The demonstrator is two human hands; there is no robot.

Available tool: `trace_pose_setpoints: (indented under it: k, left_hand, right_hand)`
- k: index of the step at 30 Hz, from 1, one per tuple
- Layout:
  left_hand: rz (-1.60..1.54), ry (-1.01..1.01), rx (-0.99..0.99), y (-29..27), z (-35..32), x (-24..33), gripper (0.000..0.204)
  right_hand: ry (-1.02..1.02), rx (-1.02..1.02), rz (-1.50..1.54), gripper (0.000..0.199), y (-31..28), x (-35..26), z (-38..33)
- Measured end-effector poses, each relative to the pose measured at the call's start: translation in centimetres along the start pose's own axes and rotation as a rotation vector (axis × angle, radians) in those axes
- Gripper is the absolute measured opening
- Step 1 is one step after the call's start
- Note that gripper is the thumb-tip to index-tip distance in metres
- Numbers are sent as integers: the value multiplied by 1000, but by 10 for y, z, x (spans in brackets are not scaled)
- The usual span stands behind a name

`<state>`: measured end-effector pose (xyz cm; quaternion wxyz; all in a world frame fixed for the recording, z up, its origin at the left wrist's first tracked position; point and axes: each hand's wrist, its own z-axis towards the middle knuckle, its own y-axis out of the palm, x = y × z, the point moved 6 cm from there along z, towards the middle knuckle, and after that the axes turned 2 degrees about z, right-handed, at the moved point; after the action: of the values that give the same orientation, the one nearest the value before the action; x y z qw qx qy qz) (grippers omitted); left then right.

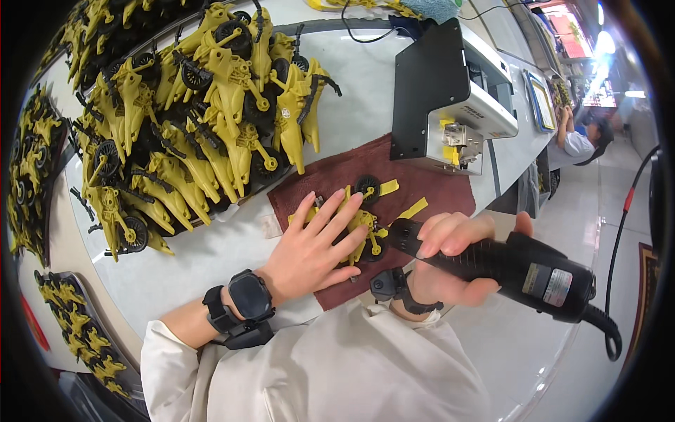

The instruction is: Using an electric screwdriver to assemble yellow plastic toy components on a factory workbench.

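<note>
My left hand (309,246) lies with fingers spread over a small yellow and black toy motorcycle (363,224), pressing it against a dark red cloth (437,184). Parts of the toy are hidden beneath the fingers; black wheels and yellow pieces show to their right. Closed around a black corded electric screwdriver (524,271) is my right hand (457,239). The tool lies nearly level, its front end pointing left and close to the toy. Its tip is hard to make out, so I cannot tell whether it touches.
A large heap of yellow toy motorcycles (228,98) rises at the far left. Beyond the cloth stands a black and white boxy machine (450,91). A tray of yellow parts (81,327) sits at the lower left. Another person (580,144) sits far right.
</note>
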<state>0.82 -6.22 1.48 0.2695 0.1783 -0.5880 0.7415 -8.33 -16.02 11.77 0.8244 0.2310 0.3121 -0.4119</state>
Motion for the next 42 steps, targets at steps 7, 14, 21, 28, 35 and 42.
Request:
trace_pose_setpoints:
  k: [7, 14, 21, 28, 35, 42]
  left_hand:
    - [-243, -99, 279, -14, -2, -13, 41]
    - [-213, -3, 384, -20, -7, -12, 23]
    - [-273, 19, 429, -22, -7, -11, 22]
    - [-277, 37, 423, -21, -7, -10, 21]
    - [-288, 42, 401, -21, -7, -10, 21]
    - [-296, 47, 371, -17, -5, -8, 32]
  right_hand:
    - [12, 70, 253, 74, -1, -16, -7]
    - [71, -17, 419, 68, 9, -15, -8]
    - [41, 71, 414, 76, 0, -18, -10]
    - [50, 99, 398, 76, -1, -18, -10]
    - [54, 128, 406, 76, -3, -16, -12]
    - [29, 89, 400, 79, -3, -14, -11]
